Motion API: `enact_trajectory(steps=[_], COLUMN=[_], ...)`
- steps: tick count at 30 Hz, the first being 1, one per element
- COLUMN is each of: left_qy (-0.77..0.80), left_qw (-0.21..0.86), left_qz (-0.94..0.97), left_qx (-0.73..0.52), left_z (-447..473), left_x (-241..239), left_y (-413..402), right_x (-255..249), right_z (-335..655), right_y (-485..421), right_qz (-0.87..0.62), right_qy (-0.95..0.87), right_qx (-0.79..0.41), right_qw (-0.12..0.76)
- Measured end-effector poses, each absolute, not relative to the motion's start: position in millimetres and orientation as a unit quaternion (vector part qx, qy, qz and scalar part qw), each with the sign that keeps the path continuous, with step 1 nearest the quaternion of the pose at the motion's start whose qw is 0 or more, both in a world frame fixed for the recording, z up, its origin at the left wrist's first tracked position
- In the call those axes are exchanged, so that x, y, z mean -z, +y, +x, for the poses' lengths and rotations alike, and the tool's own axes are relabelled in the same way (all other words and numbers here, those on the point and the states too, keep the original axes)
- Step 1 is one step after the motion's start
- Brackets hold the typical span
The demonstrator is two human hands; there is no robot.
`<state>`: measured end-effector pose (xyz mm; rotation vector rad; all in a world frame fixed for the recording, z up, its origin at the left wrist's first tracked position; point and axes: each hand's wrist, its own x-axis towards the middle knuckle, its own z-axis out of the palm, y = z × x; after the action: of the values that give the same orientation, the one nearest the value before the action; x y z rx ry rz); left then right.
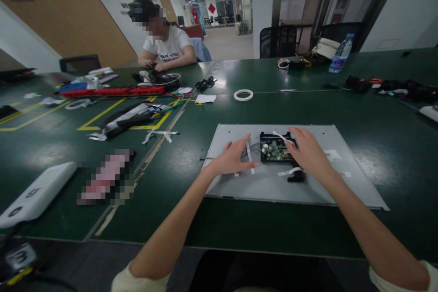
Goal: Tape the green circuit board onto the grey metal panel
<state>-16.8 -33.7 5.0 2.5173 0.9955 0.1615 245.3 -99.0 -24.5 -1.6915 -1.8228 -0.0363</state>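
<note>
A flat grey panel (246, 187), like the back of a display screen, lies on the table in front of me. A green circuit board (273, 151) in a black frame sits at its middle, with grey wires running to the left. My left hand (232, 155) is over the panel's left part, thumb and fingers spread beside a strip of white tape (250, 157). At the board's right side, my right hand (308, 150) has a short white tape strip (281, 136) between thumb and fingers. Another tape piece (289, 172) lies below the board, by a black part (296, 176).
A roll of white tape (243, 95) lies beyond the panel. To the left are a phone (107, 175), a white device (39, 194), a black-and-white bundle (128, 117) and red strips (116, 91). A water bottle (341, 54) stands back right. Another person (167, 45) sits across the table.
</note>
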Motion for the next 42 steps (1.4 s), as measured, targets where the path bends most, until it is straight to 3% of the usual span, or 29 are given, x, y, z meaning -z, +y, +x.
enact_trajectory(steps=[7, 12, 17, 29, 42], left_qy=[0.396, 0.443, 0.462, 0.476, 0.495], left_qw=[0.278, 0.26, 0.184, 0.085, 0.054], left_qz=[0.856, 0.82, 0.816, 0.834, 0.843], left_qx=[-0.184, -0.254, -0.295, -0.266, -0.205], left_z=[-14.9, -15.5, -18.5, -22.8, -18.5], left_x=[-4.3, -0.4, 0.0, -0.2, -5.3], left_y=[-25.4, -20.2, -17.7, -17.5, -29.9], right_x=[25.4, 10.9, 11.4, 15.5, 34.8], right_z=[257.8, 228.2, 212.2, 211.9, 229.5], right_y=[-95.4, -114.6, -127.0, -124.9, -116.0], right_qz=[-0.61, -0.496, -0.501, -0.5, -0.578], right_qy=[-0.712, -0.834, -0.844, -0.848, -0.801], right_qx=[-0.013, 0.005, 0.068, 0.023, 0.006], right_qw=[0.346, 0.24, 0.177, 0.173, 0.157])
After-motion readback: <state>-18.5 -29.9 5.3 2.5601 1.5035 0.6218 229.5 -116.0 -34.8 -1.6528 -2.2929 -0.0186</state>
